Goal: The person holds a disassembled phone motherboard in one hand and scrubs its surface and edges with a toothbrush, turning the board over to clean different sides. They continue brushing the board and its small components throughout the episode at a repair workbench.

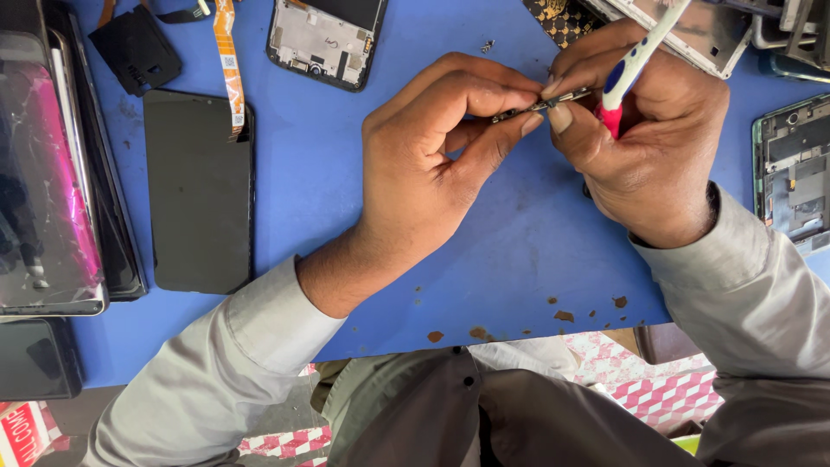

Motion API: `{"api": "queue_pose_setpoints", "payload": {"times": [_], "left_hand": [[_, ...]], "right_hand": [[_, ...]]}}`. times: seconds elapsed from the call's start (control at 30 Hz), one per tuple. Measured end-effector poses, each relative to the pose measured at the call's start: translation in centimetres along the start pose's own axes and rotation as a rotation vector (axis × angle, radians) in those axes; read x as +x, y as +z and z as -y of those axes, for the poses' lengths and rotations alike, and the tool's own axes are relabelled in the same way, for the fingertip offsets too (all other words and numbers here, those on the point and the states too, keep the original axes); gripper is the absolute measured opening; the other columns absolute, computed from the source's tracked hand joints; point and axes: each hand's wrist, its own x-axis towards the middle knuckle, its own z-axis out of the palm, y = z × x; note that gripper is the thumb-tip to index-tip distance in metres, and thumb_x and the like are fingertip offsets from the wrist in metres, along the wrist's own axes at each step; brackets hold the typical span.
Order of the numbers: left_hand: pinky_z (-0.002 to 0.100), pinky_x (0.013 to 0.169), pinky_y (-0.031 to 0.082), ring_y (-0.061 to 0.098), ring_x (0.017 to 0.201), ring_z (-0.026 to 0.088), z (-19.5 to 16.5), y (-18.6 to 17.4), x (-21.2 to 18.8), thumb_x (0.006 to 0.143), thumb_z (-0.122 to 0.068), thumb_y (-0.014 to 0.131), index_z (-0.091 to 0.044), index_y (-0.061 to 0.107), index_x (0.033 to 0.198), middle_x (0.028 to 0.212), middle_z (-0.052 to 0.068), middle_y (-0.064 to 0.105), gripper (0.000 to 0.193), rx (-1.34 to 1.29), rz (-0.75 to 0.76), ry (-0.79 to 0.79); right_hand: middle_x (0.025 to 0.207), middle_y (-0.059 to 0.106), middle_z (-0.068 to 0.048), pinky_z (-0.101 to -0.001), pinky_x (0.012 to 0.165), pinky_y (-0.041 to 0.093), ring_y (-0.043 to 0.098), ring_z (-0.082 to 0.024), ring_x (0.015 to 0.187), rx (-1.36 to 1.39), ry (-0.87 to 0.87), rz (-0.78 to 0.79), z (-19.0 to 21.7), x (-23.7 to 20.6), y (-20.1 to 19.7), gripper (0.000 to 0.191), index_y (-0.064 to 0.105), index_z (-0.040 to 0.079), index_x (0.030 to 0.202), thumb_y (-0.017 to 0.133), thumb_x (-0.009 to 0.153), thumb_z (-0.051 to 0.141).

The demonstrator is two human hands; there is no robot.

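Both my hands meet over the blue table [328, 216]. My left hand [432, 164] pinches one end of a small dark circuit strip [540, 105] between thumb and fingers. My right hand [644, 143] grips the other end of that strip with thumb and forefinger. A white, blue and red toothbrush handle [635, 60] is also tucked in my right hand, pointing up and away from me.
A black phone screen [199, 190] with an orange flex cable [227, 60] lies at left, beside stacked screens [52, 173]. An opened phone frame [324, 39] sits at the top, another [791, 169] at right. Tiny screws [488, 45] lie near the top middle.
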Motion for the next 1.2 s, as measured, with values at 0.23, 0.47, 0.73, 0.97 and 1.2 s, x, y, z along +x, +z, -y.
{"api": "queue_pose_setpoints", "payload": {"times": [0.23,0.47,0.73,0.97,1.2], "left_hand": [[0.019,0.086,0.064,0.074,0.103,0.007,0.2,-0.1,0.0,0.108,0.006,0.075,0.002,0.066,0.111,0.117,0.006,0.067,0.009,0.000,0.009,0.013],[0.021,0.082,0.063,0.068,0.095,0.006,1.4,-0.5,0.3,0.111,0.005,0.070,0.004,0.063,0.116,0.109,0.006,0.068,0.008,-0.220,0.028,-0.166],[0.027,0.080,0.064,0.071,0.093,0.008,2.7,-1.3,1.5,0.108,-0.003,0.067,-0.001,0.059,0.121,0.105,0.005,0.069,0.015,-0.444,-0.046,-0.256],[0.025,0.078,0.056,0.069,0.096,0.008,2.3,-2.4,2.2,0.112,-0.011,0.071,-0.003,0.062,0.121,0.109,0.002,0.071,0.015,-0.432,-0.066,-0.175],[0.033,0.092,0.066,0.070,0.106,0.010,2.4,-2.6,2.9,0.114,-0.019,0.067,-0.001,0.060,0.128,0.116,0.002,0.070,0.024,-0.557,-0.080,-0.104]], "right_hand": [[0.112,0.066,-0.011,-0.0212,0.078,0.052,0.064,-0.011,0.091,0.001,-0.028,0.016,0.0,0.0,0.0,0.005,0.067,-0.005,0.104,0.069,0.103,-0.010],[0.104,0.063,-0.009,-0.0204,0.052,0.042,0.054,-0.008,0.059,0.214,0.076,-0.054,-0.1,0.2,0.1,0.025,0.062,-0.005,0.122,0.070,0.108,0.015],[0.103,0.063,-0.011,-0.0221,0.054,0.040,0.049,-0.012,0.057,0.141,-0.143,-0.219,-1.7,-0.3,-0.7,0.039,0.053,-0.003,0.131,0.053,0.124,0.036],[0.104,0.062,-0.014,-0.0309,0.073,0.048,0.058,-0.020,0.080,-0.502,-0.472,-0.035,-2.5,0.0,-1.4,0.045,0.046,0.010,0.158,0.059,0.115,0.005],[0.088,0.061,-0.013,-0.0316,0.068,0.050,0.060,-0.022,0.072,-0.671,-0.487,0.048,-0.5,0.4,-0.8,0.043,0.061,0.006,0.147,0.072,0.110,-0.012]]}}
